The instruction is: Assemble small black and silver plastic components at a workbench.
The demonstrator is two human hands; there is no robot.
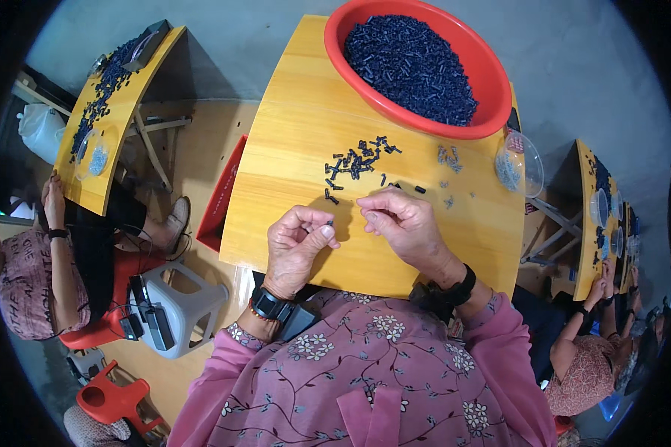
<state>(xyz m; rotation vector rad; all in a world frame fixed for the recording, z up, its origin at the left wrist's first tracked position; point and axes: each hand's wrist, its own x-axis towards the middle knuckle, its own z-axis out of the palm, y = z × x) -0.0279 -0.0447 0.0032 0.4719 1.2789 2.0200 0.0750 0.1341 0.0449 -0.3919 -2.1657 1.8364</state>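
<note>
Over the near part of the yellow wooden table (pixel 276 149), my left hand (pixel 291 249) pinches a small black part (pixel 330 223) between thumb and fingertips. My right hand (pixel 404 225) is a short way to its right, thumb and fingers pressed together; whatever they hold is too small to make out. Just beyond both hands lies a loose scatter of small black tubular parts (pixel 356 162). To the right of that scatter are a few little groups of tiny pale, silvery pieces (pixel 449 158). One black part (pixel 420 190) lies near my right hand.
A large red basin (pixel 492 123) full of black parts (pixel 414 71) stands at the table's far end. A clear bowl (pixel 531 160) with small pieces sits at the right edge. Other people work at tables on both sides. A grey stool (pixel 179 298) stands at left.
</note>
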